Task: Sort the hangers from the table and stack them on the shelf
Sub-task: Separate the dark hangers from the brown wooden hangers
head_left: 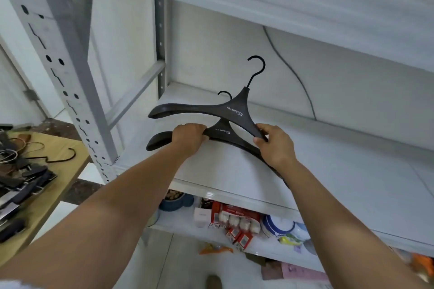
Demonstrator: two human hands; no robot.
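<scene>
Two wide black plastic hangers with white lettering are over the white shelf board. The upper hanger is tilted up, hook pointing to the back wall. My right hand pinches its right arm tip. The lower hanger lies flat on the shelf, and my left hand grips its left arm near the neck. More hangers lie in a pile on the wooden table at the left.
A grey perforated shelf upright stands between the table and the shelf. Another shelf board runs close overhead. The lower shelf holds a blue bowl, red packets and plates. A dark cable runs down the back wall.
</scene>
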